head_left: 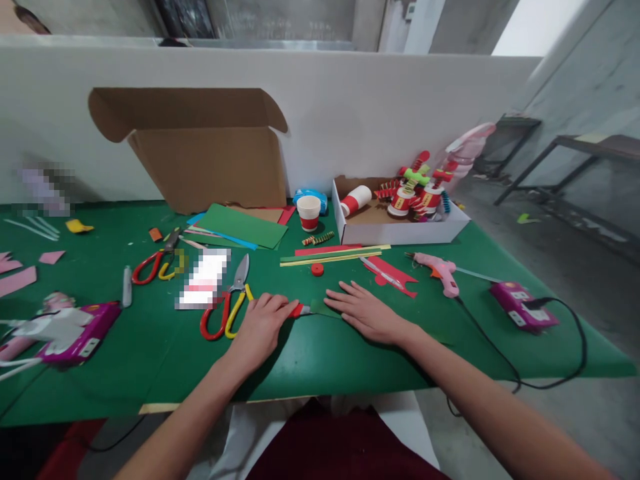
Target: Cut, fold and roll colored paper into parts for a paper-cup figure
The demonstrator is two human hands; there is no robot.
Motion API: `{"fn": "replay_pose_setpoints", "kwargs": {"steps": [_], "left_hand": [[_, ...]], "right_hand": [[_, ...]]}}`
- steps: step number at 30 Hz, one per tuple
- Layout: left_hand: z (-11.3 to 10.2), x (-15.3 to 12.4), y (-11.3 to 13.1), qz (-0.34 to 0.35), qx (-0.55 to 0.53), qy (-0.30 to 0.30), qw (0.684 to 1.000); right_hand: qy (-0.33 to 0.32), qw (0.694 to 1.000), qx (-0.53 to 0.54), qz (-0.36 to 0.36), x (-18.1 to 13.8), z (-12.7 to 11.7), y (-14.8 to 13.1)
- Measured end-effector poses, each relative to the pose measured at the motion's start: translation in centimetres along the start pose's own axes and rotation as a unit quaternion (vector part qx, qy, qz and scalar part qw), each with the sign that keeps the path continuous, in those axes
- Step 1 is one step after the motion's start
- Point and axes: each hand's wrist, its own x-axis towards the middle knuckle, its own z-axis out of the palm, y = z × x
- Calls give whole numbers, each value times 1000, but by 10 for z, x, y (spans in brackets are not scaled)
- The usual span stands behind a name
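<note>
My left hand (261,325) is curled closed on the green table, pinching the red end of a folded paper strip (306,309). The strip's green part runs right under my right hand (364,310). That hand lies flat with fingers stretched out, pressing on the green paper. Red-and-yellow scissors (227,308) lie just left of my left hand. A small red disc (317,269) and long red, green and yellow paper strips (334,254) lie just beyond my hands.
A pink glue gun (441,271) lies at right, its cable running to a magenta box (523,305). A white tray (400,230) holds finished paper-cup crafts. Behind are an open cardboard box (200,147), a paper cup (309,213), paper sheets (240,227), more scissors (156,263).
</note>
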Motion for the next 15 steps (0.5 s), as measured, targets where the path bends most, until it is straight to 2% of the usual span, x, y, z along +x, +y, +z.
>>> {"fn": "replay_pose_setpoints", "kwargs": {"steps": [7,15], "left_hand": [[-1,-6,-8,-2,-4,7,1000],[-1,-9,-6,-4,-8,6,1000]], "right_hand": [[4,1000,-1,10,2,1,-3],[6,1000,-1,11,1,2,-2]]}}
